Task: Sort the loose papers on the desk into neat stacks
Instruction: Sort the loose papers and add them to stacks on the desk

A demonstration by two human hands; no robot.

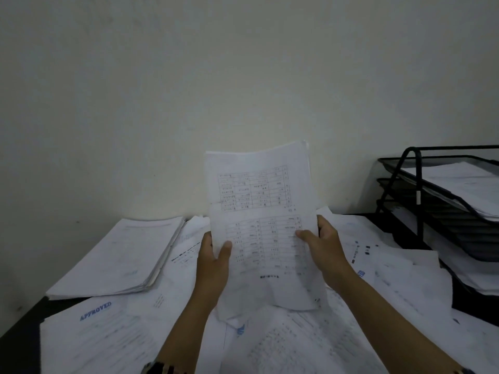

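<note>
Holding a thin sheaf of papers upright above the cluttered desk, left hand and right hand pinch its lower edges; light, floppy, sagging above the grip, best squared from both sides.

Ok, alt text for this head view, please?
Both hands, left hand and right hand, hold a sheaf of printed tables upright over a desk strewn with papers. A neat stack lies left, black trays right.
</note>
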